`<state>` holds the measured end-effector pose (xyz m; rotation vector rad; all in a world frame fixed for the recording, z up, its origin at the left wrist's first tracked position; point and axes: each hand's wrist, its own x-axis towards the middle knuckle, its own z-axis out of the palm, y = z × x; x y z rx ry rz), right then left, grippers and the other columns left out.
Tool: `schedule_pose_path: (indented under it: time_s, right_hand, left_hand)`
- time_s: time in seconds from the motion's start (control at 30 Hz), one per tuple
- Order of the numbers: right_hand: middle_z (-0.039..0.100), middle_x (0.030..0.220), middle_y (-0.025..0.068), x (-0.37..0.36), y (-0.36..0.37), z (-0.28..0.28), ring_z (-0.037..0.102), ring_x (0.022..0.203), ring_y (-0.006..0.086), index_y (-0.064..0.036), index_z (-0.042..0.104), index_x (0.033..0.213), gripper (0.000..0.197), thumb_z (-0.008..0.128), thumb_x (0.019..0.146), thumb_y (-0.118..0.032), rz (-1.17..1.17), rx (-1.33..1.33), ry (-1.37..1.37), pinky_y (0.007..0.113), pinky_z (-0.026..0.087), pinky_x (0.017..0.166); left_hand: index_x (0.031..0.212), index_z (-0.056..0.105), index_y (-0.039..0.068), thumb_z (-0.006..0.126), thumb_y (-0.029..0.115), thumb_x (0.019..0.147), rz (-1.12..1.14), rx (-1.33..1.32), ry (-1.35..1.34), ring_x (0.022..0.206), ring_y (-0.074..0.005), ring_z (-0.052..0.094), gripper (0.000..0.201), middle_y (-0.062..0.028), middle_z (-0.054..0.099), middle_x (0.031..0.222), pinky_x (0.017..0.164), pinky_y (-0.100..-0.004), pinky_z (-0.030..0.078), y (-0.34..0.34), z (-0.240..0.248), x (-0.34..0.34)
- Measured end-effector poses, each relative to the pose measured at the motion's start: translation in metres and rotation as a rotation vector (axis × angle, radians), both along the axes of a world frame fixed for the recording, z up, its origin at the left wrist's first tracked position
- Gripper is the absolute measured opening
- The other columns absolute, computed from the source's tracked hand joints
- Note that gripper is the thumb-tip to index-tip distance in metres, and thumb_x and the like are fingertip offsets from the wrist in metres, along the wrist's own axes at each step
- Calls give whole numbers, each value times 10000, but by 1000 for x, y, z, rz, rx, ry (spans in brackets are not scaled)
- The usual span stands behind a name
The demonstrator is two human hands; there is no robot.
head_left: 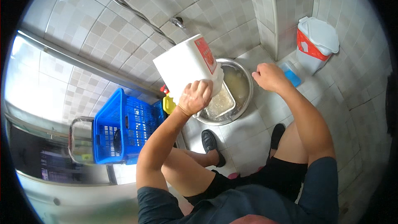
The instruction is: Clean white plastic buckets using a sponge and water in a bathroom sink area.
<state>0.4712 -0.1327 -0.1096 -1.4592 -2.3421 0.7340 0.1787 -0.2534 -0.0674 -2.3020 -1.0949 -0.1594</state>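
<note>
My left hand (196, 96) grips a white plastic bucket (178, 64) with a red label, tipped on its side above a round metal basin (248, 99). The bucket's lower end points toward the basin, and my hand hides part of it. Inside the basin are cloudy liquid and a pale-rimmed rectangular tray (222, 103) with a rippled, wet surface. My right hand (270, 76) is curled closed in the air, just right of the basin's rim and apart from it. Nothing shows in its fingers.
A blue plastic basket (124, 126) stands at left, beside a yellow container (168, 104) with a red top. A white lidded bin (318, 41) with a red band sits by the right wall, near a blue container (291, 74). A metal hose (139, 14) hangs along the tiled wall.
</note>
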Motion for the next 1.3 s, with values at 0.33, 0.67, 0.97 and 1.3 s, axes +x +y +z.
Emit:
schedule_pose_path:
  time_s: [0.33, 0.67, 0.97, 1.3]
  right_hand:
    - [702, 992, 270, 6, 3, -5, 672, 962, 446, 41, 713, 954, 354, 611, 900, -293, -24, -30, -62, 520, 530, 858]
    - [670, 1098, 277, -6, 23, -31, 641, 1057, 435, 36, 603, 1182, 330, 567, 906, -141, -122, 91, 292, 491, 522, 881]
    - [675, 1024, 114, -13, 32, -28, 638, 875, 173, 27, 627, 1198, 307, 489, 926, -8, -280, -447, 874, 323, 525, 745]
    - [694, 981, 120, -62, 41, -93, 659, 888, 221, -8, 680, 1091, 230, 521, 929, -47, -336, -593, 606, 371, 533, 759]
  left_hand:
    - [1030, 636, 106, 645, 213, 751, -408, 83, 75, 727, -117, 539, 298, 21, 535, 875, 641, -241, 460, -45, 5, 34]
    - [1115, 586, 113, 673, 198, 806, -377, -141, 65, 798, -146, 575, 332, 6, 504, 882, 726, -291, 538, -54, -7, 31]
    - [1111, 588, 101, 636, 167, 803, -254, -372, -34, 900, -203, 616, 319, -38, 556, 940, 783, -347, 548, -50, -5, 8]
    - [1095, 641, 92, 641, 59, 719, 182, -179, -201, 938, -311, 613, 378, -111, 600, 1027, 840, -430, 513, -55, 54, -65]
